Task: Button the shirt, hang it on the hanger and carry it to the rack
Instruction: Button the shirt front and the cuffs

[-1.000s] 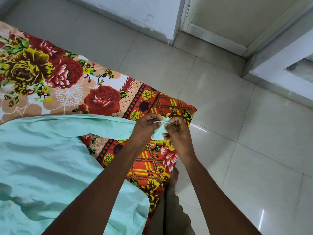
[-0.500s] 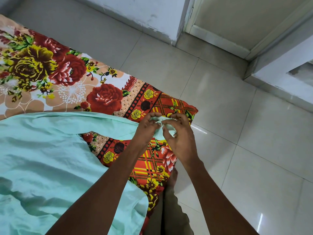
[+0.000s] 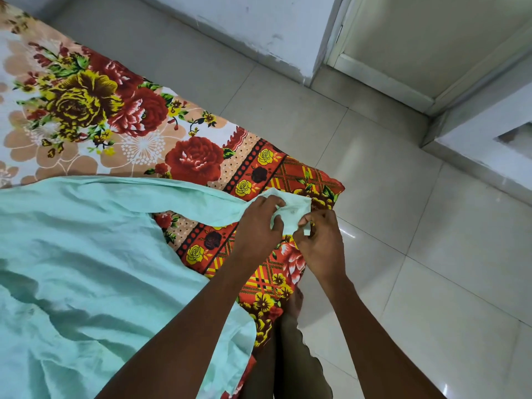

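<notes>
My left hand [image 3: 259, 226] and right hand [image 3: 319, 240] both pinch the mint shirt [image 3: 86, 269] cuff [image 3: 293, 210]; fingers curled. It lies on the floral bedsheet [image 3: 129, 125] (button hidden).

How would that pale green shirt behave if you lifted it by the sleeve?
Probably floppy: the shirt lies in soft wrinkles and drapes over the bed's edge. It looks thin, so likely light. The cuff crumples where the left hand and right hand pinch it.

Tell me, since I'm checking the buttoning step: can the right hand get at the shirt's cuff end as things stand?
Probably yes. The right hand already pinches the edge of the cuff end of the mint shirt, while the left hand holds it alongside, above the floral bedsheet. Nothing lies between.
</notes>
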